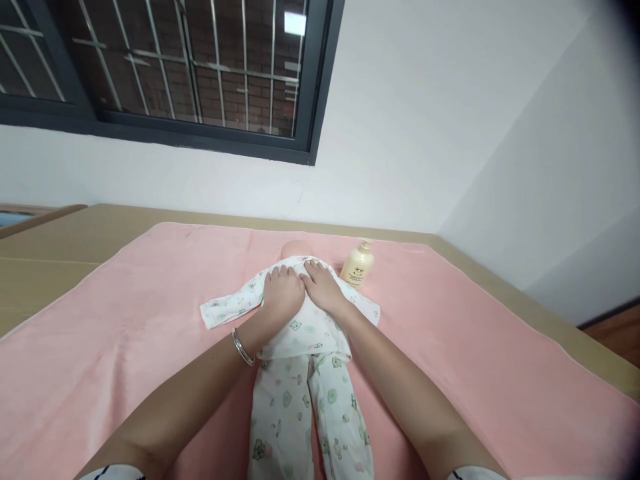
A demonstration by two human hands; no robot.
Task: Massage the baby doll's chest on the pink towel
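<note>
Left hand (284, 293), right hand (324, 288): side by side, fingers fairly flat and close together, resting on the doll (309, 333), no grip visible. Doll's chest directly under fingers; head (296, 249) just past fingertips; printed pants (283, 403) run near, between forearms. Left sleeve (230, 308) spread left. Pump bottle (357, 267) far right, just beside right sleeve (369, 309). Pink blanket (475, 373) leaves wide room both sides; far edge close behind head, then wall (390, 133).
</note>
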